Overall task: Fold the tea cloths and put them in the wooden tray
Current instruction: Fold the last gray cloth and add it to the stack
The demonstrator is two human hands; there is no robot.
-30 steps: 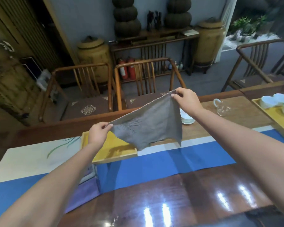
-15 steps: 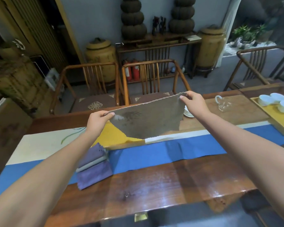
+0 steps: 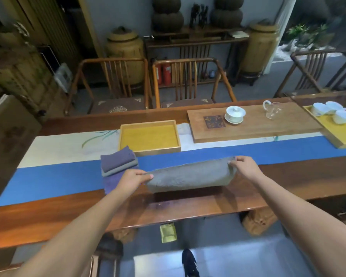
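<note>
Head view: both hands point(image 3: 190, 172) apparently pinching grey cloth point(image 3: 190, 177) ends.

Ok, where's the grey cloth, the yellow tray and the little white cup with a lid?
grey cloth point(image 3: 190, 176): head view, middle of the fabric held between the hands.
yellow tray point(image 3: 160, 150): head view, near wooden rim.
white cup with a lid point(image 3: 235, 112): head view, on the lid.

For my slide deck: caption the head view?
Both hands hold a grey tea cloth near the empty wooden tray.
</note>
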